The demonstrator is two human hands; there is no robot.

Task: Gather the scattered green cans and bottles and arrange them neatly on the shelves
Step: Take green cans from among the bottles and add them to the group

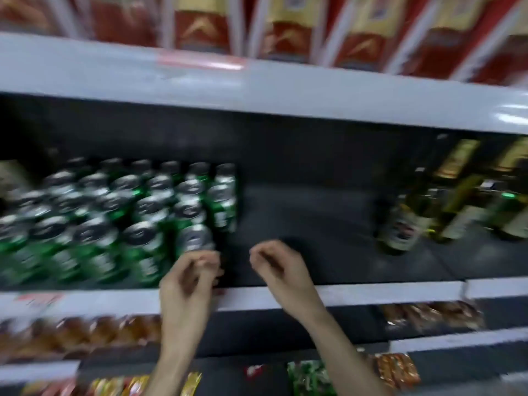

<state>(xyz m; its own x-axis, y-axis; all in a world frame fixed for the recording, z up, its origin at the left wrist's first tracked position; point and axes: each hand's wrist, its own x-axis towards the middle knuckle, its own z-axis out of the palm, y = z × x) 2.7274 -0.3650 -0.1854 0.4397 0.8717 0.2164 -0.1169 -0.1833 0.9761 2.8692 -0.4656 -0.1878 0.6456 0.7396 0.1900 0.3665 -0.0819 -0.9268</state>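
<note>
Green cans (120,212) fill the left half of the middle shelf (300,224) in tight rows, standing upright, though motion blur smears their edges. To their right the dark shelf floor lies bare as far as a cluster of green bottles (445,201) at the far right, which look tilted in the wide-angle view. Both hands hover at the front lip of that shelf, apart from each other: the left hand (191,275) just beside the nearest front can, the right hand (280,267) over the bare floor. Each grip is loosely curled and, as far as the blur allows, holds nothing. To do this step well, I would judge that any next can should go upright against the block's right edge, flush with the front row, so the rows stay square. Above, red and gold cartons (285,27) line the upper shelf; below, wrapped bread (74,335) and bright snack packets (311,378) sit on lower shelves.
</note>
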